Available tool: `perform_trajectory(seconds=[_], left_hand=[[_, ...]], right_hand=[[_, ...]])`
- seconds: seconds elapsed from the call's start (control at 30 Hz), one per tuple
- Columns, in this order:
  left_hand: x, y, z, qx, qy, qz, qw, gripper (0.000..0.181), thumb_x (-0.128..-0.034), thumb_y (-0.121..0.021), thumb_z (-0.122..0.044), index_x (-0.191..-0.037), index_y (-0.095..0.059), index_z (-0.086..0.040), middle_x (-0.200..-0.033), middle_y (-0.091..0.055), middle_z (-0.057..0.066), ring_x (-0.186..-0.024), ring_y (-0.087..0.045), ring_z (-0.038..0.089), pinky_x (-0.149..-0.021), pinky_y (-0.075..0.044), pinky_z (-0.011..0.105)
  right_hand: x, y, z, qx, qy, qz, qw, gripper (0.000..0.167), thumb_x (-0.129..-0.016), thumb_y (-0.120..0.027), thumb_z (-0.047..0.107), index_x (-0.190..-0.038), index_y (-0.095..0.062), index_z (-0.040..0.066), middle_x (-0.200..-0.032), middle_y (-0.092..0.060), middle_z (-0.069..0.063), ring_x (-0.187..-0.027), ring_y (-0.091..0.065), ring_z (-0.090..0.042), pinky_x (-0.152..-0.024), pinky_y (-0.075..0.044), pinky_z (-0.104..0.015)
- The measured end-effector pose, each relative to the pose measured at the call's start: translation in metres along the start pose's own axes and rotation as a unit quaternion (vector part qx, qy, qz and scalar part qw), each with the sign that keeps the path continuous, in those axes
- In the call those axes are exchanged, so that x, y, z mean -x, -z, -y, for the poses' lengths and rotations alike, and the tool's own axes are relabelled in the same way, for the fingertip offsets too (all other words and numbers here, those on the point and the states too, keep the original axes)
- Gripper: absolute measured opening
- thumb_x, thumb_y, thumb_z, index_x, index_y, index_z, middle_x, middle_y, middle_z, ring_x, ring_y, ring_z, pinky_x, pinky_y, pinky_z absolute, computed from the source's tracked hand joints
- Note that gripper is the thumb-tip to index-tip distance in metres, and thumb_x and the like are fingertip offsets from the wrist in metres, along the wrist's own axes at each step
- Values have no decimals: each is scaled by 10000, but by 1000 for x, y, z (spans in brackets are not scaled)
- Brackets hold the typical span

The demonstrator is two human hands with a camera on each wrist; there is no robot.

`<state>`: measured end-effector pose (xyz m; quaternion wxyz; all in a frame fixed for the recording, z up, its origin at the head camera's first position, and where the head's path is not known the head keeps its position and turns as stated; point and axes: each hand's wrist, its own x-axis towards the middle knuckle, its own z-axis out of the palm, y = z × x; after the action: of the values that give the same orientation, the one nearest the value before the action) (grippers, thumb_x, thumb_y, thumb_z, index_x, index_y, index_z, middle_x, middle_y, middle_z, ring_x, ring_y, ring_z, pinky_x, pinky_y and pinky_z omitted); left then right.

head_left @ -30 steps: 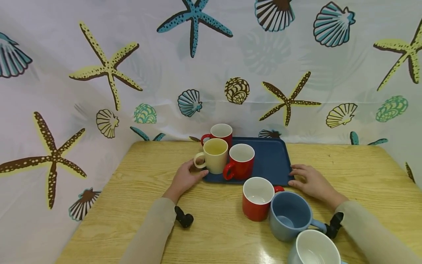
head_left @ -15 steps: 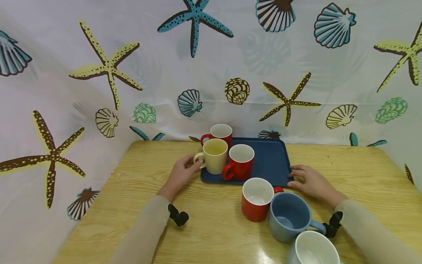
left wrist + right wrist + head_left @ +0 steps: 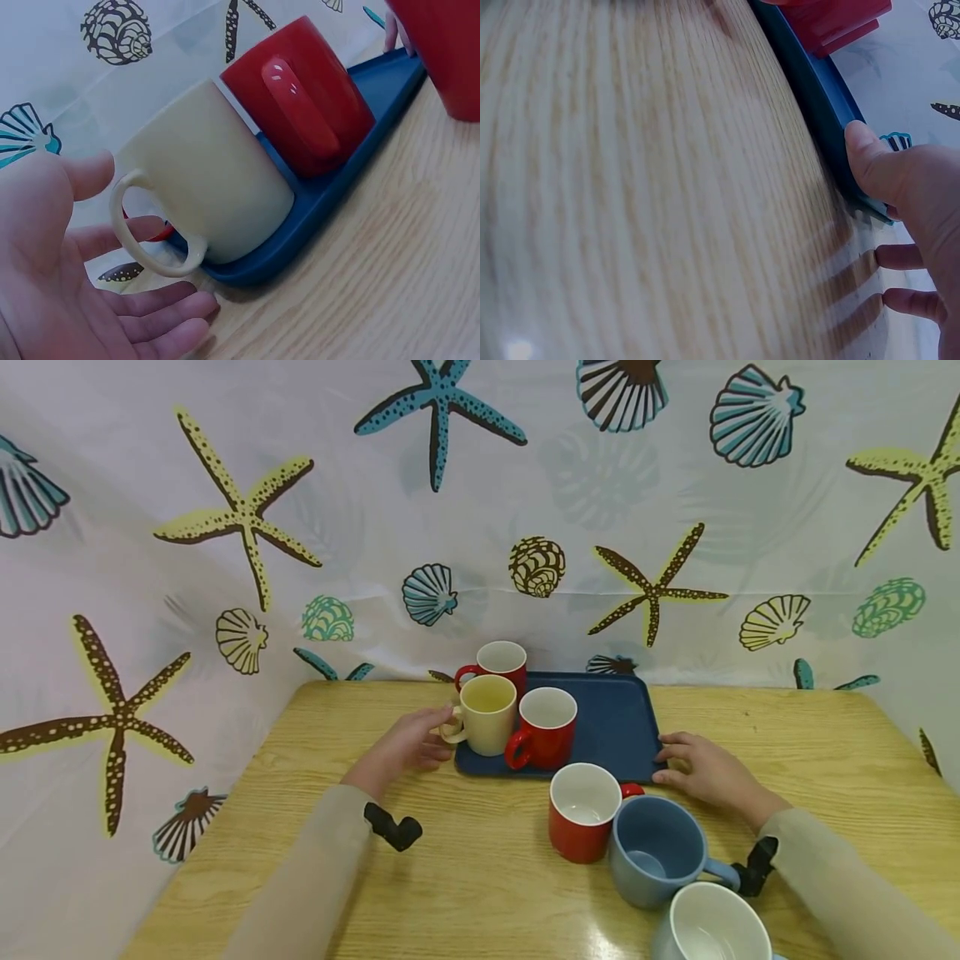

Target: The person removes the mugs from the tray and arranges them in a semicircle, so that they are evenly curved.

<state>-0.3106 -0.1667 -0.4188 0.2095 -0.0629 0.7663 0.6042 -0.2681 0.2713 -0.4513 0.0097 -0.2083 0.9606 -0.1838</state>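
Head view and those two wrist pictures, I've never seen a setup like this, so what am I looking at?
No machine here: a person works with two bare hands. The head view comes from a head-worn camera looking forward and down; the others come from a camera on each wrist. On a wooden table lies a dark blue tray bearing a cream mug, a red, white-lined mug behind it and another red mug beside it. Nearer the person stand a third red mug, a blue mug and a white-lined mug, partly cut off. The left hand is at the cream mug's handle, fingers extended; the right hand is at the tray's right edge. Nothing is lifted.
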Motion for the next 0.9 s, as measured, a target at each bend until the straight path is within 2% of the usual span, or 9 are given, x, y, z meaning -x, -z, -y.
perform_trajectory(seconds=[0.23,0.37,0.5,0.6,0.9], left_hand=[[0,1,-4,175,394,46,9991,593,-912,-488,-530,-1299,-486,-80,-1155,-546,213,-952,-608,288,-821,-498,419],[-1,3,-7,241,549,72,9982,602,-915,-498,-510,-1335,-427,-86,-1161,-551,228,-983,-598,315,-833,-493,443],[-4,3,-10,136,572,254,9979,630,-912,-491,-522,-1361,-366,-98,-1176,-543,247,-1007,-587,333,-833,-492,463],[-5,1,-14,24,545,333,9980,625,-908,-494,-530,-1343,-381,-95,-1149,-544,242,-993,-591,330,-822,-497,466],[-6,0,-20,-234,464,175,9985,604,-890,-511,-542,-1212,-439,-36,-1049,-588,217,-917,-620,322,-806,-504,467]], right_hand=[[1,0,2,-20,-36,-1,10000,399,-852,-643,418,-1066,-677,83,-1334,-471,-183,-1220,-410,-400,-973,-338,-565],[1,0,3,-38,-79,37,10000,407,-854,-637,429,-1072,-674,87,-1344,-463,-181,-1227,-402,-400,-975,-333,-570],[1,0,2,-57,-109,53,9999,405,-855,-638,423,-1072,-673,83,-1344,-460,-188,-1228,-396,-406,-975,-329,-576],[1,0,1,-50,-115,16,9999,397,-853,-644,414,-1068,-676,81,-1343,-465,-182,-1230,-402,-398,-974,-335,-569],[1,-1,0,-66,-120,42,9999,412,-851,-641,430,-1074,-677,86,-1348,-464,-176,-1234,-402,-397,-977,-333,-568]])
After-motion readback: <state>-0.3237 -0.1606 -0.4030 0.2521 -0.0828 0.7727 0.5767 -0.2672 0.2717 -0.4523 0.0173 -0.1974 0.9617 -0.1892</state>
